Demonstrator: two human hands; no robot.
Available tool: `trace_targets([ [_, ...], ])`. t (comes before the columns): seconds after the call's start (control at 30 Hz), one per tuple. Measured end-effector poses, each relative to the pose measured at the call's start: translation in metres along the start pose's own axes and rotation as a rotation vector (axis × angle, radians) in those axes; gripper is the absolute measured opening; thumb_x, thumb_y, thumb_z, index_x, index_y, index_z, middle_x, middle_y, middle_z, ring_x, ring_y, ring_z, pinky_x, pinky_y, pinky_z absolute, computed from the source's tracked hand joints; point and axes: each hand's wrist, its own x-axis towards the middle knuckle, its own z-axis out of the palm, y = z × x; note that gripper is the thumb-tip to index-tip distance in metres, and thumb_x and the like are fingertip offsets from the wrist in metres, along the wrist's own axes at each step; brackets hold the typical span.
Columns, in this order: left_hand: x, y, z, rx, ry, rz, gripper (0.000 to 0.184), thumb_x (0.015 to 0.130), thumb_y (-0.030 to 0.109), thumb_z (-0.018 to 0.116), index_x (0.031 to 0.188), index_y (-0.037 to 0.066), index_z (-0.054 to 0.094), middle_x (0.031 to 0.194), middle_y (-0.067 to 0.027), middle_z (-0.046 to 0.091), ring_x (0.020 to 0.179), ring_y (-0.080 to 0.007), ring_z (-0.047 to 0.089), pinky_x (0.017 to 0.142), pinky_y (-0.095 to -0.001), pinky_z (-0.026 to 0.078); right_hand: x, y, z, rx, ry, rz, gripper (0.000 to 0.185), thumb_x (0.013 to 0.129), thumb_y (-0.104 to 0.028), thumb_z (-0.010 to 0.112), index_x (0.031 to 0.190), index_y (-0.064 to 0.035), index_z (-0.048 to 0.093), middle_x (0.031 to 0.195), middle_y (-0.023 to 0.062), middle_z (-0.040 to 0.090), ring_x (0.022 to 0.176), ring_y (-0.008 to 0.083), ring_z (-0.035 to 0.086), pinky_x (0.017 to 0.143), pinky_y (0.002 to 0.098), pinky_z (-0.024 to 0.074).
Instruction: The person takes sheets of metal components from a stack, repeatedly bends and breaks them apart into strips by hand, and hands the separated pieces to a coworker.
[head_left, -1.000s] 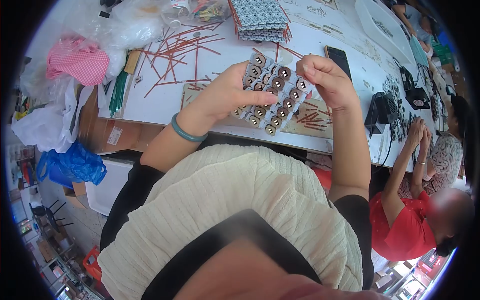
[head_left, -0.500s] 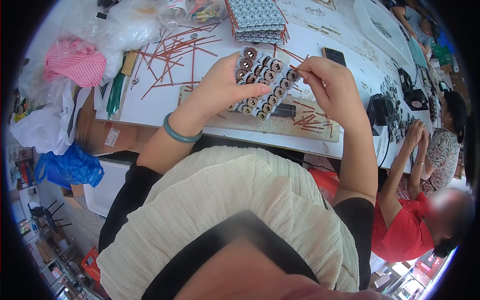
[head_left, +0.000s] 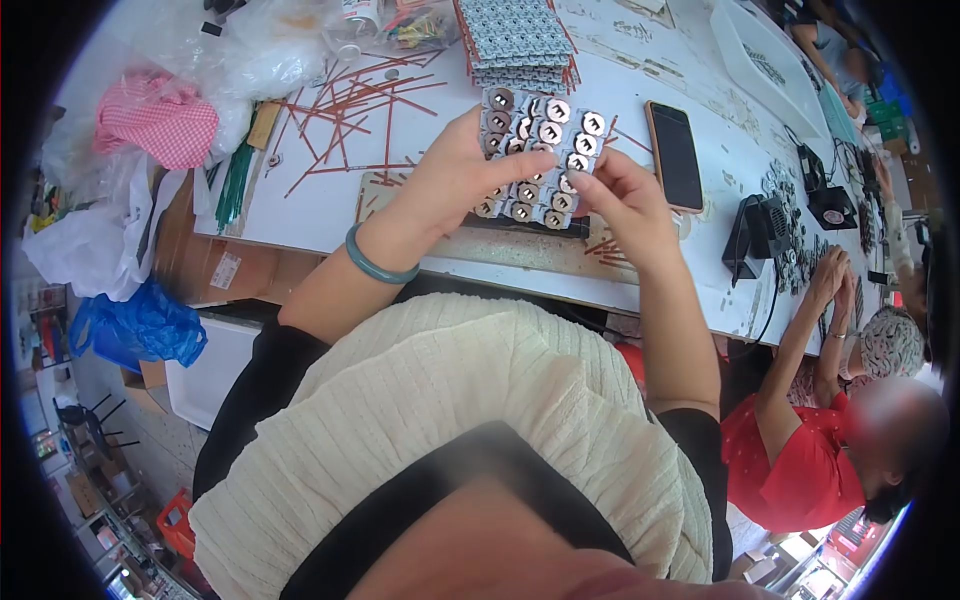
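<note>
A grey panel of small parts with round copper-coloured discs point(head_left: 550, 132) is held up over the table, facing me. My left hand point(head_left: 462, 172) grips its left side, thumb across the front. At the right lower edge my right hand point(head_left: 625, 200) pinches the panel, thumb on the front and fingers partly hidden behind. Beneath the panel lies a worn board point(head_left: 480, 252) with thin reddish-brown strips point(head_left: 607, 250) and a dark block partly covered by the panel.
Stacked similar panels point(head_left: 515, 45) stand at the back. Loose strips point(head_left: 350, 110) lie scattered left. A phone point(head_left: 676, 158), a black device point(head_left: 755, 235) and a white tray point(head_left: 765, 65) are to the right. Plastic bags point(head_left: 270, 50) crowd the left. A person in red point(head_left: 800, 455) works at right.
My right hand has left the thin strip at the panel's upper right corner and moved down to hold the panel's right edge. The panel is turned more squarely, and the phone is uncovered.
</note>
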Motion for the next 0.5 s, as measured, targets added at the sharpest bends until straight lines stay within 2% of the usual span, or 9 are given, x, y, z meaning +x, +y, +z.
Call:
trace_targets([
  [0.07, 0.0, 0.002, 0.002, -0.17, 0.002, -0.059, 0.033, 0.079, 0.007, 0.069, 0.108, 0.001, 0.055, 0.097, -0.0053, 0.064, 0.086, -0.0117, 0.061, 0.075, -0.0267, 0.05, -0.001, 0.003, 0.011, 0.033, 0.029, -0.044, 0.017, 0.089, -0.014, 0.058, 0.1, -0.001, 0.058, 0.087, 0.0023, 0.062, 0.07, 0.0087, 0.057, 0.062, 0.0231, 0.0468],
  [0.2, -0.005, -0.006, -0.002, -0.082, -0.025, 0.012, 0.032, 0.081, 0.008, 0.068, 0.109, 0.001, 0.055, 0.098, -0.0056, 0.064, 0.084, -0.0123, 0.062, 0.073, -0.0265, 0.051, -0.002, 0.005, 0.017, 0.206, -0.008, -0.063, 0.021, 0.089, -0.014, 0.058, 0.105, -0.0006, 0.058, 0.089, 0.0011, 0.062, 0.077, 0.0071, 0.056, 0.065, 0.0233, 0.0458],
  [0.3, -0.004, -0.008, -0.004, -0.295, -0.09, -0.079, 0.032, 0.082, 0.007, 0.067, 0.111, 0.002, 0.055, 0.099, -0.0058, 0.064, 0.085, -0.0127, 0.062, 0.073, -0.0274, 0.052, -0.006, 0.012, 0.026, 0.401, 0.001, -0.069, 0.025, 0.088, -0.015, 0.059, 0.109, -0.0018, 0.058, 0.092, 0.0011, 0.062, 0.081, 0.0071, 0.056, 0.067, 0.0236, 0.045],
  [0.37, -0.005, -0.017, -0.003, -0.483, -0.121, -0.135, 0.031, 0.083, 0.008, 0.065, 0.111, 0.002, 0.056, 0.101, -0.0058, 0.063, 0.086, -0.0127, 0.062, 0.074, -0.0278, 0.052, -0.004, 0.023, 0.026, 0.561, -0.073, -0.063, 0.025, 0.088, -0.016, 0.06, 0.109, -0.0025, 0.057, 0.094, 0.0015, 0.062, 0.083, 0.0076, 0.056, 0.069, 0.024, 0.045],
  [0.4, -0.004, -0.021, -0.004, -0.476, -0.101, -0.139, 0.03, 0.083, 0.008, 0.065, 0.111, 0.002, 0.056, 0.101, -0.0057, 0.063, 0.086, -0.0126, 0.062, 0.074, -0.0278, 0.052, -0.002, 0.028, 0.026, 0.642, -0.109, -0.062, 0.026, 0.088, -0.017, 0.06, 0.109, -0.0029, 0.057, 0.095, 0.0017, 0.062, 0.084, 0.0079, 0.056, 0.069, 0.0242, 0.045],
  [0.43, -0.002, -0.023, -0.005, -0.468, -0.082, -0.141, 0.03, 0.083, 0.008, 0.065, 0.111, 0.002, 0.056, 0.102, -0.0056, 0.063, 0.087, -0.0126, 0.061, 0.074, -0.0279, 0.052, 0.0, 0.029, 0.024, 0.685, -0.109, -0.069, 0.02, 0.086, -0.013, 0.061, 0.104, -0.0029, 0.059, 0.09, 0.0022, 0.063, 0.078, 0.0088, 0.057, 0.065, 0.0245, 0.0459],
  [0.5, 0.004, -0.018, -0.008, -0.365, -0.013, -0.109, 0.028, 0.084, 0.007, 0.063, 0.11, 0.002, 0.056, 0.1, -0.0046, 0.063, 0.086, -0.0119, 0.061, 0.075, -0.0276, 0.051, 0.003, 0.019, 0.017, 0.532, -0.077, -0.083, 0.015, 0.083, -0.009, 0.064, 0.096, -0.003, 0.06, 0.085, 0.0023, 0.063, 0.071, 0.0088, 0.057, 0.059, 0.0242, 0.0456],
])
